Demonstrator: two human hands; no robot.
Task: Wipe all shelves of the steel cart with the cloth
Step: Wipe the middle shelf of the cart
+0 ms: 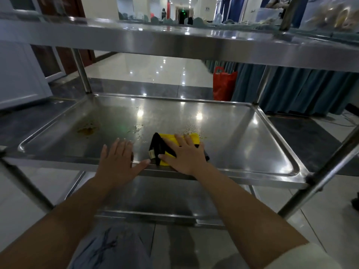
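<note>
The right hand (184, 155) lies flat, fingers (179, 139) straight and spread, pressing a folded yellow cloth with black edging (169, 145) onto the middle shelf of the shiny stainless-steel cart (233, 136), near the shelf's front edge at about 6 o'clock. The left hand (118, 158) rests open just beside it toward 9 o'clock, palm down on the front lip, fingers straight and holding nothing; it seems to steady the cart.

To do this pass well, the person would likely keep the palm flat and the pressure even, then sweep toward the brownish dried stain (87, 129) at 10 o'clock and the scattered water droplets (136, 130) at 12 o'clock, overlapping strokes and working into the rounded corners, where grime may gather.

The shelf is a shallow tray of smooth, mirror-like metal with a raised rim and curved corners; it reflects ceiling lights. The cloth looks soft and napped, probably microfibre. A top shelf (174, 41) spans above, and a lower shelf (155, 197) shows below, dull in shadow.
</note>
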